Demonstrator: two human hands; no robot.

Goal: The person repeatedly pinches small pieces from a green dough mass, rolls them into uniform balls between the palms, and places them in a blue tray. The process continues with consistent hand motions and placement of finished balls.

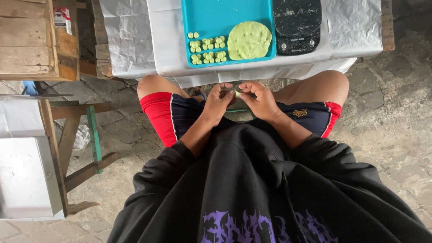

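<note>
At nine o'clock of the person stands a wooden stool (pixel 67 148) with a green leg, on the stone floor (pixel 391 130), and above it at eleven o'clock a wooden crate (pixel 31 40), both well out of arm's reach. Nearer the middle, the left hand (pixel 217 102) is held over the lap, between the knees, its fingers curled in narrow and pinching the left side of a small pale green dough piece (pixel 236 93). The piece sits at twelve o'clock from the body, low and close, which seems to let both thumbs and fingertips press on it at once. The right hand (pixel 261 101) meets it from the other side, fingers likewise bent close and gripping the same piece, so the two hands touch around it. Farther out at twelve o'clock, the surface (pixel 166 40), covered with a white sheet, carries a teal tray (pixel 211 15) within an easy forward reach. On the tray's near left part lie small dough balls (pixel 208 48) in tidy clusters, kept apart from one another, probably so they do not stick. Just to their right, on the same tray, rests a flat round slab of green dough (pixel 249 40), placed beside the balls. At one o'clock, touching the tray's right edge, a black scale (pixel 297 24) dusted with flour lies on the sheet.
</note>
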